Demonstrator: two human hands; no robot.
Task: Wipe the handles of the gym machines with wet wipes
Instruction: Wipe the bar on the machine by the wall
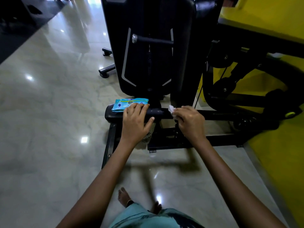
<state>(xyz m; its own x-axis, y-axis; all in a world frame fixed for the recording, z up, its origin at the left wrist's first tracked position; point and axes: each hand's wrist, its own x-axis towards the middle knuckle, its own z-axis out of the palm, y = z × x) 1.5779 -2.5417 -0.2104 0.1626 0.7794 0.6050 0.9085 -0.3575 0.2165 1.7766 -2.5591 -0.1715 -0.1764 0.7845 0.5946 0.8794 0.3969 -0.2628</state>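
Note:
A blue pack of wet wipes [126, 104] lies on the black padded seat [110, 113] of a gym machine. My left hand [135, 122] rests flat on the seat, fingers spread, its fingertips touching the pack's near edge. My right hand [189, 121] is closed on a crumpled white wet wipe [171, 109], held just above the seat's right end. Higher up, a black handle bar with a chrome end cap [153, 39] sticks out in front of the machine's black back pad [144, 63].
The machine's black frame [189, 140] runs along the glossy marble floor [49, 129]. More black machine arms and a pulley [238, 71] stand at right against a yellow wall [279, 145]. My bare feet [125, 196] are below. A dark mat [16, 30] lies far left.

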